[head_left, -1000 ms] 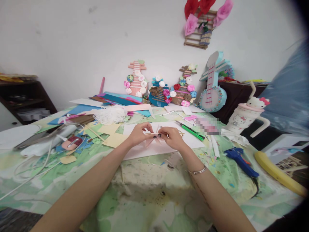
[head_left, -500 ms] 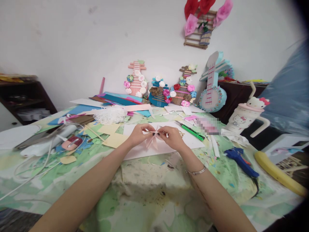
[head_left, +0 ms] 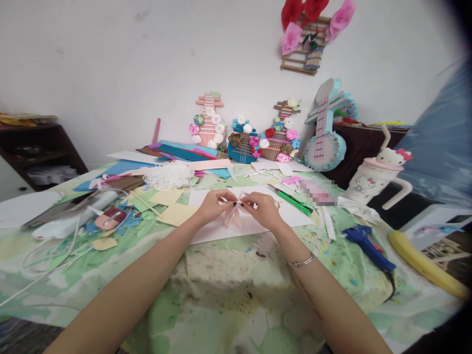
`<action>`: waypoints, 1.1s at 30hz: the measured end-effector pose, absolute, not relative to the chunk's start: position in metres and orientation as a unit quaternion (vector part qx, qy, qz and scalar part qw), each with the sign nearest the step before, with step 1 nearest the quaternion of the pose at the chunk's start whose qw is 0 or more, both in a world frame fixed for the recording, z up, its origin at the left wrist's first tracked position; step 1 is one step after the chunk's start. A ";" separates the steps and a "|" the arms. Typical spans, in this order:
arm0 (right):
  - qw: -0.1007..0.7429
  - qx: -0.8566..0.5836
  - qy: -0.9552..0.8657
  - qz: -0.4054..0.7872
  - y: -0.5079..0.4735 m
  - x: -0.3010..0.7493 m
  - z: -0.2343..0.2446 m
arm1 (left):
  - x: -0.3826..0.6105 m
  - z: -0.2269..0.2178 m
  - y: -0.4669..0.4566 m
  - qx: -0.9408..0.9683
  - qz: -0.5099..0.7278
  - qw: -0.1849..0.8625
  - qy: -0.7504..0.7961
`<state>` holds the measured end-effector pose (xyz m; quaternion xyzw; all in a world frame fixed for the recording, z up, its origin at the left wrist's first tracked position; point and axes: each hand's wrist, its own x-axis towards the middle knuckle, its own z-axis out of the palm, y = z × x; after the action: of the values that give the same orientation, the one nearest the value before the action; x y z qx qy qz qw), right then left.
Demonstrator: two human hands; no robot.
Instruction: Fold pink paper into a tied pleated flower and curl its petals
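My left hand point(head_left: 216, 205) and my right hand point(head_left: 262, 209) meet over a white sheet point(head_left: 206, 235). Between them they pinch a piece of pale pink paper point(head_left: 233, 218), gathered at the top and flaring into pointed flaps below. Thumbs and forefingers of both hands are closed on its upper part, where the fingers partly hide the paper. A green craft knife point(head_left: 295, 201) lies on the sheet to the right of my right hand. Pale yellow paper pieces point(head_left: 177, 215) are left of my left hand.
A blue glue gun point(head_left: 368, 246), a banana point(head_left: 424, 265) and a white tumbler point(head_left: 374, 179) stand or lie at right. Paper scraps, white string point(head_left: 169, 174) and a power strip point(head_left: 75, 215) with cables spread at left. Flower-decorated paper instruments point(head_left: 241, 142) lean along the wall.
Both hands stay almost in place. The pink paper's lower flaps have shifted slightly as the fingers move a little at its top.
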<state>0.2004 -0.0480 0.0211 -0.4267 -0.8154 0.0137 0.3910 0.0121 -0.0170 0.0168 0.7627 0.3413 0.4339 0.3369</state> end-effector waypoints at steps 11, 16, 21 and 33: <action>0.421 -0.400 -0.814 0.023 -0.050 0.200 0.022 | 0.014 0.015 -0.017 0.645 0.497 0.485 0.320; 0.426 -0.376 -0.822 0.026 -0.050 0.197 0.021 | 0.012 0.016 -0.016 0.530 0.484 0.605 0.345; 0.429 -0.363 -0.827 0.026 -0.052 0.195 0.021 | 0.011 0.015 -0.018 0.513 0.397 0.699 0.303; 0.423 -0.356 -0.833 0.030 -0.052 0.195 0.020 | 0.008 0.013 -0.015 0.498 0.348 0.738 0.293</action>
<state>0.1947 -0.0517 0.0200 -0.3563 -0.8327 0.0301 0.4228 0.0080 -0.0149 0.0132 0.4981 0.2929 0.3475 0.7384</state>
